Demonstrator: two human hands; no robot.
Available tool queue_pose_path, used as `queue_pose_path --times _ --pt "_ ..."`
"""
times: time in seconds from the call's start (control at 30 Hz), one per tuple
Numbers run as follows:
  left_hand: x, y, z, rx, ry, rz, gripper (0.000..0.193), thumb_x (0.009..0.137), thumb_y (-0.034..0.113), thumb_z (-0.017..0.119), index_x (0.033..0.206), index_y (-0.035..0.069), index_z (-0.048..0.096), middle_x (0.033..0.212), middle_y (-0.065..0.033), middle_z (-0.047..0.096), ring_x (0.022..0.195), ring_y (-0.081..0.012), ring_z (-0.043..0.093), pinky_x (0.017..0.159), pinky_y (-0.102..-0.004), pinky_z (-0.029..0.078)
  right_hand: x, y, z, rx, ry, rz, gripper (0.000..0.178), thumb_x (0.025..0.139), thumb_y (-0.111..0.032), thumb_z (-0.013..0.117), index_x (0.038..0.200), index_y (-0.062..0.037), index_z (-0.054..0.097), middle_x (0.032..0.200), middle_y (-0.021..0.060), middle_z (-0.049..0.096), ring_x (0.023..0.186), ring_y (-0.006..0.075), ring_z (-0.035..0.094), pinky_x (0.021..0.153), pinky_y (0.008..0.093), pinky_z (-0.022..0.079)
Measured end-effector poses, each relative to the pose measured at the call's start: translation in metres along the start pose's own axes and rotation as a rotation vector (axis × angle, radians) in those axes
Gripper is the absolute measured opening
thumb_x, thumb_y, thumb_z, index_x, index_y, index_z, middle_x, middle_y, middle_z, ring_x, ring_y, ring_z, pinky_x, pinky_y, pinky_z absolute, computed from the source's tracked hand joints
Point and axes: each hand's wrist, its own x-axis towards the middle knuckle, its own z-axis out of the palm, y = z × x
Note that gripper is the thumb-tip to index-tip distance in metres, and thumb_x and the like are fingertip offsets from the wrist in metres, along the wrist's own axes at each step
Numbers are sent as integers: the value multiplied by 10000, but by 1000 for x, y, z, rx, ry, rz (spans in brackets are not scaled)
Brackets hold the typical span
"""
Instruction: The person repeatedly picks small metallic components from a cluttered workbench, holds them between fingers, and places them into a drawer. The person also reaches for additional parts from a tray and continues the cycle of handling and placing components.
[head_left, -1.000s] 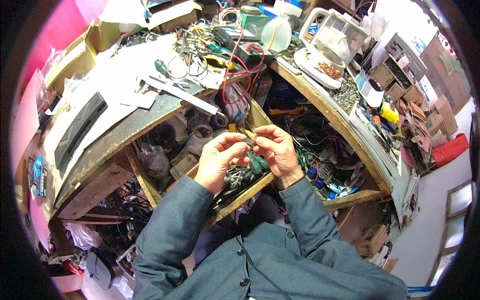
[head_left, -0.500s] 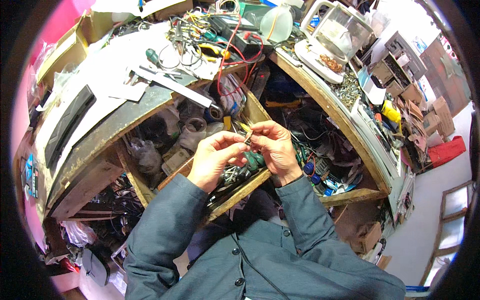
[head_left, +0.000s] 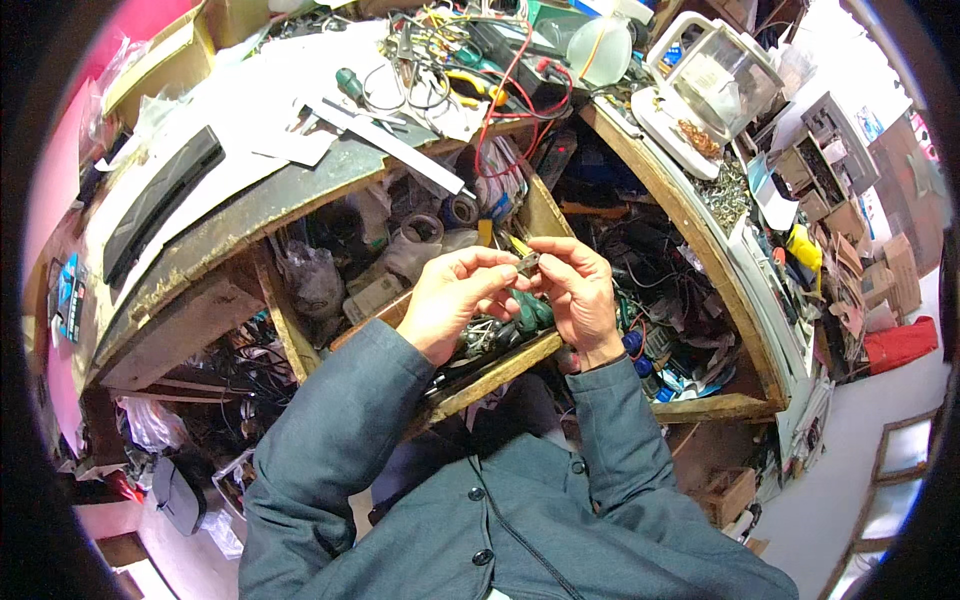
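Note:
My left hand [head_left: 452, 300] and my right hand [head_left: 577, 295] meet over an open wooden drawer [head_left: 500, 372] full of tools and wires. Between their fingertips they pinch a small grey metal part [head_left: 528, 263]. A yellow tip [head_left: 519, 244] shows just above the part. Green-handled tools [head_left: 532, 312] lie in the drawer under my right hand. Both sleeves are grey-blue.
A worn wooden workbench [head_left: 260, 200] curves around me, with white paper, a long metal strip [head_left: 385, 145], a green-handled screwdriver [head_left: 350, 85], red and black leads [head_left: 500, 90], a black bar [head_left: 160, 200] and a white scale [head_left: 700, 85]. Shelves below hold tangled cables and parts.
The view has shifted a little, with the bench sliding up in the picture. My hands stay together over the drawer, fingertips still working the small part.

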Motion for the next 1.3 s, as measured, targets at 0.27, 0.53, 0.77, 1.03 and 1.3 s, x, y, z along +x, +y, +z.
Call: queue_pose_path --times 0.27,0.53,0.77,1.03,1.3 --pt "0 -1 -2 1 18 13 196 982 100 677 1159 15 672 978 -93 746 749 -141 691 681 -261 579 2 2 2 14 -5 -50 155 952 -42 702 1100 1 699 935 71 741 736 112 666 656 254 541" --pt "0 -2 -2 8 41 10 174 981 92 680 1139 21 692 968 -85 743 747 -137 692 680 -261 586 1 6 -3 24 -50 -90 143 928 -36 733 1068 -15 714 902 61 740 715 100 650 634 243 525" --pt "-1 0 -1 11 56 -14 182 978 109 692 1133 13 699 966 -78 741 752 -132 691 679 -263 591 2 6 -4 41 -73 -79 126 922 -23 734 1045 -7 719 904 62 738 705 98 637 622 240 515" --pt "0 2 -3 7 92 37 201 960 102 713 1131 -3 703 973 -84 747 744 -135 694 668 -279 595 1 3 0 17 -93 -72 129 939 -39 715 1061 3 705 923 70 739 742 106 663 646 255 538" --pt "1 -1 -5 32 146 82 224 937 107 743 1127 -5 703 973 -86 750 733 -131 693 650 -270 579 0 3 0 -56 -91 -71 166 942 -60 717 1094 4 692 944 70 738 764 111 673 659 265 553"
